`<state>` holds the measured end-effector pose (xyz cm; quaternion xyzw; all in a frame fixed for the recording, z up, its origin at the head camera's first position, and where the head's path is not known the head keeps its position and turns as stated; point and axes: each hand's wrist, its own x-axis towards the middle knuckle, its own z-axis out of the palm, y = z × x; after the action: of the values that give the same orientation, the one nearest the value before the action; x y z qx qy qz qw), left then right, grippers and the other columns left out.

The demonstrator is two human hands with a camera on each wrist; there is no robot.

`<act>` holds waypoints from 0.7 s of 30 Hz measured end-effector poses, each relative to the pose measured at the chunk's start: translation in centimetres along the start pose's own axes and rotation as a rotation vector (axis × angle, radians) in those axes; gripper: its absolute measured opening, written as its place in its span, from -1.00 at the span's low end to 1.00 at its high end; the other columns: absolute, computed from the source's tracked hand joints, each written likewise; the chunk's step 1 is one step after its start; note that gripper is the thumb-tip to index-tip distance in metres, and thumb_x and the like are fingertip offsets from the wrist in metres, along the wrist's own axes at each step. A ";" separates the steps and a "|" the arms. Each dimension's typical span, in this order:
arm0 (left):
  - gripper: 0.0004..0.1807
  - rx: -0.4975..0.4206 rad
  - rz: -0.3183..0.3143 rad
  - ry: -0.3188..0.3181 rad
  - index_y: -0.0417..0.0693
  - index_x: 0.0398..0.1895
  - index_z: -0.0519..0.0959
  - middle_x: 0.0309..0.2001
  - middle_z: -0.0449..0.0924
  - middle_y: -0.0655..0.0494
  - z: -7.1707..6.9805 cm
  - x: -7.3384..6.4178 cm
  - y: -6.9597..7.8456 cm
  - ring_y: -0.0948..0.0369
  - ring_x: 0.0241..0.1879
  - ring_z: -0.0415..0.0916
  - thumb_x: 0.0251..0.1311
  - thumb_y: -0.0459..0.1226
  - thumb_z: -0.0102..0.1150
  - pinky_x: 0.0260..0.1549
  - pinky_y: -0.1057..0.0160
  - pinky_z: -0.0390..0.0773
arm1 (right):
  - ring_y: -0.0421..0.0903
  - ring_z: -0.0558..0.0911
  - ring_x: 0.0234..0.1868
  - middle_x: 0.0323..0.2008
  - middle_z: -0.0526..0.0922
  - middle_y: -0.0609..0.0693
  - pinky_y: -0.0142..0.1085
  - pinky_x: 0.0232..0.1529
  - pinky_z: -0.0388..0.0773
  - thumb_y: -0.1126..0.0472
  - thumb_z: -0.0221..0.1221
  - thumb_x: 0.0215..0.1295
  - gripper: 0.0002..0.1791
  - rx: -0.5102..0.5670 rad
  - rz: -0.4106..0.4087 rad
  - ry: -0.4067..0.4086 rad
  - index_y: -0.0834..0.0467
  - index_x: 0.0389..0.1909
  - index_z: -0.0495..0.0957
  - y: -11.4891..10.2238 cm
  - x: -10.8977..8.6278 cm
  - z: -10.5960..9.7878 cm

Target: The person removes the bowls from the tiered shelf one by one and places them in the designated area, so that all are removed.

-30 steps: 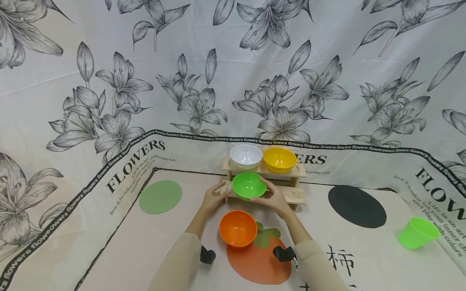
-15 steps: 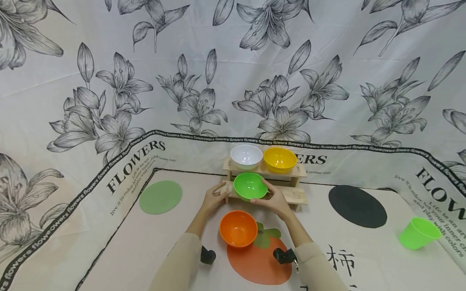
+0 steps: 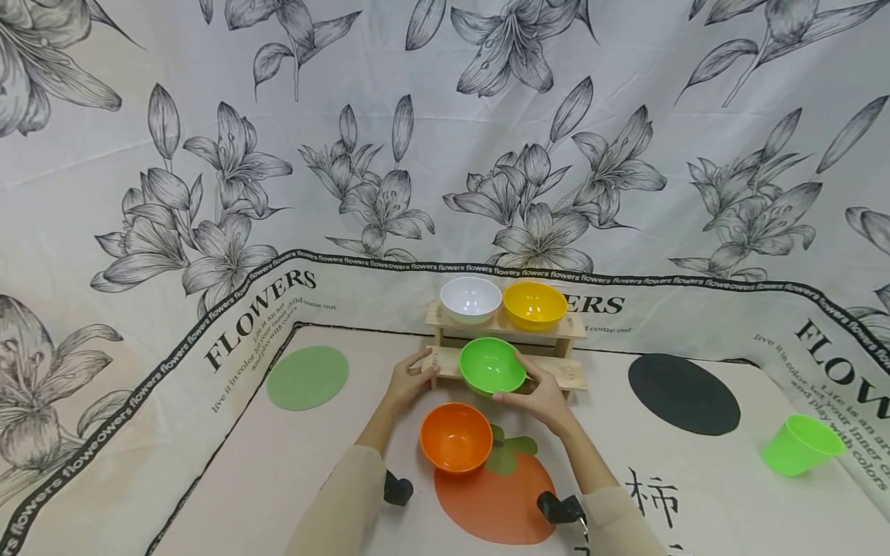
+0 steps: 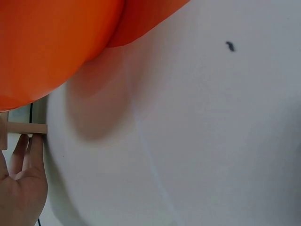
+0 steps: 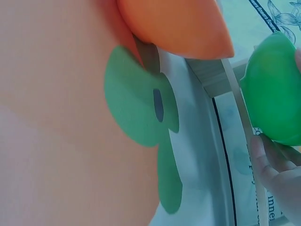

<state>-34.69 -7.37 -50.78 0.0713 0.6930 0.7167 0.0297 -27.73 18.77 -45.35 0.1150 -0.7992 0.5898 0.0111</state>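
A two-tier wooden rack (image 3: 566,372) stands at the back of the table. My left hand (image 3: 409,382) holds the left end of its lower step, and the left wrist view shows the fingertips at the plank's edge. With thumb and fingers, my right hand (image 3: 545,398) grips the right side of a green bowl (image 3: 491,366) at the lower step. That bowl is upright and tilts slightly toward me in the head view. On the upper step, a white bowl (image 3: 470,300) sits beside a yellow bowl (image 3: 534,306). An orange bowl (image 3: 455,438) rests on the table between my forearms.
A green cup (image 3: 803,445) stands tilted-looking at the far right. Flat on the table lie a dark oval (image 3: 684,394) and a pale green oval (image 3: 307,378). Flower-printed cloth (image 3: 389,177) rises behind the rack and along the sides.
The right hand has moved the green bowl to the right along the lower step and slightly nearer to me. My left hand has stayed at the rack's left end.
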 end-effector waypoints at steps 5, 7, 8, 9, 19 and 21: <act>-0.43 0.006 0.001 -0.033 -0.43 0.27 0.28 -0.06 0.48 -0.53 -0.1 0.1 0.0 0.09 -0.19 0.60 0.18 -0.45 0.14 -0.10 -0.05 0.58 | 0.18 0.29 0.30 0.38 0.16 0.27 -0.02 0.26 0.31 0.28 0.41 -0.02 -0.02 -0.001 -0.010 0.017 0.26 0.41 0.09 0.1 -1.0 -0.9; -0.43 0.003 -0.004 -0.029 -0.41 0.27 0.29 -0.06 0.49 -0.52 -0.1 0.0 0.0 0.11 -0.21 0.60 0.18 -0.44 0.15 -0.11 -0.01 0.60 | 0.20 0.29 0.29 0.38 0.15 0.28 0.00 0.25 0.32 0.30 0.40 -0.01 -0.03 0.010 -0.013 0.022 0.28 0.41 0.09 0.2 -1.4 -1.2; -0.43 0.007 -0.004 -0.022 -0.39 0.27 0.30 -0.07 0.50 -0.51 -0.1 0.0 0.0 0.13 -0.23 0.61 0.18 -0.43 0.16 -0.14 0.03 0.62 | 0.21 0.30 0.28 0.38 0.15 0.28 0.01 0.25 0.33 0.30 0.40 -0.01 -0.03 0.008 -0.015 0.024 0.28 0.40 0.09 0.3 -1.6 -1.3; -0.44 0.010 -0.004 -0.014 -0.37 0.26 0.31 -0.07 0.51 -0.50 -0.1 0.0 0.0 0.15 -0.25 0.61 0.18 -0.42 0.17 -0.16 0.08 0.64 | 0.21 0.29 0.29 0.38 0.15 0.29 0.01 0.25 0.32 0.30 0.40 -0.01 -0.03 0.013 -0.019 0.023 0.29 0.40 0.09 0.4 -1.8 -1.5; -0.46 0.033 0.003 0.032 -0.27 0.25 0.37 -0.05 0.52 -0.46 0.3 -0.1 -0.2 0.09 -0.18 0.60 0.17 -0.41 0.19 -0.22 0.21 0.66 | 0.27 0.29 0.27 0.39 0.12 0.31 -0.12 0.18 0.43 0.33 0.38 -0.01 -0.01 0.033 0.008 -0.010 0.30 0.42 0.03 1.0 -4.1 -2.5; -0.46 0.023 -0.002 0.032 -0.27 0.26 0.37 -0.03 0.51 -0.45 0.3 -0.1 -0.1 0.08 -0.17 0.60 0.17 -0.42 0.19 -0.21 0.20 0.65 | 0.29 0.31 0.24 0.38 0.12 0.32 -0.16 0.14 0.48 0.32 0.38 -0.01 0.00 0.025 0.023 -0.012 0.30 0.42 0.03 0.9 -4.6 -2.6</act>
<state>-34.54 -7.08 -50.88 0.0594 0.7019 0.7096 0.0186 -23.70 22.29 -46.13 0.1095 -0.7932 0.5990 -0.0016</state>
